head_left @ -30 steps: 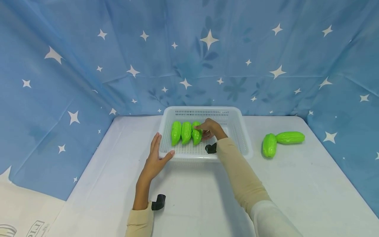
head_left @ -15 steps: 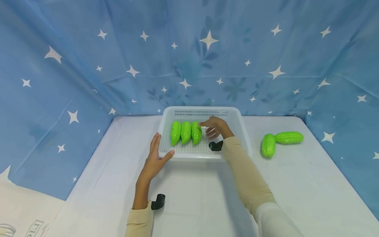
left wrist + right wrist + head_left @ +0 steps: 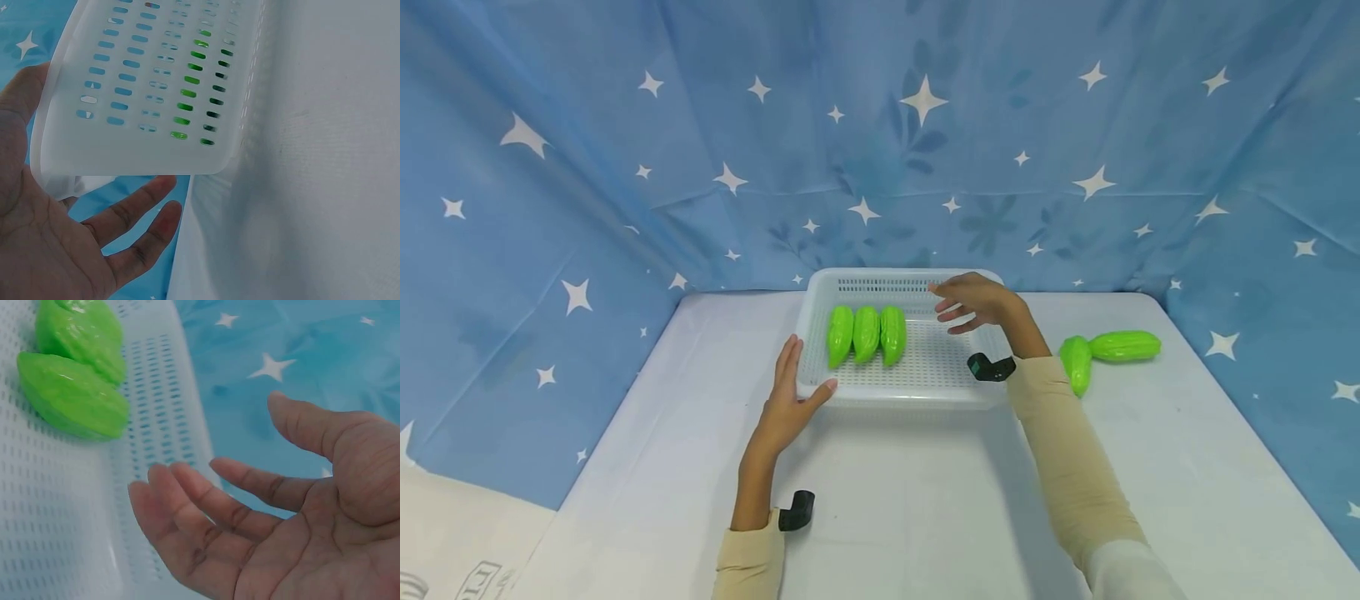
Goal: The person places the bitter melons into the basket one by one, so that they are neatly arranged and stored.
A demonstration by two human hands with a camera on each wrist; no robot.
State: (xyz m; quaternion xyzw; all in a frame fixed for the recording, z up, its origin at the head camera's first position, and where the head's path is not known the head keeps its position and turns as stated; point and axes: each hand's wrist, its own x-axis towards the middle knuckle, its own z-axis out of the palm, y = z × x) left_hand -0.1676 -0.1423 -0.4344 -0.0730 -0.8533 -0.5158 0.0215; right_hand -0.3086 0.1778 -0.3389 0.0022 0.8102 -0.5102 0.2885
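Three shiny green, ridged gourds (image 3: 867,333) lie side by side in the left half of a white perforated plastic basket (image 3: 925,393). My left hand (image 3: 784,417) rests at the basket's near left corner, thumb on the front rim and fingers along the left side. In the left wrist view, two straight fingers (image 3: 149,231) stand apart from the basket wall. My right hand (image 3: 981,300) hovers over the basket's right part with spread, relaxed fingers and an unfilled palm. The right wrist view shows two of the gourds (image 3: 75,397) beyond its fingertips.
Two more green gourds lie on the white table to the right of the basket, one upright in view (image 3: 1077,365) and one lengthwise (image 3: 1125,346). A blue cloth with white stars (image 3: 880,167) hangs behind the table and at both sides.
My right hand has let go of the rightmost gourd in the basket and moved up and to the right. My left hand stays at the basket corner.
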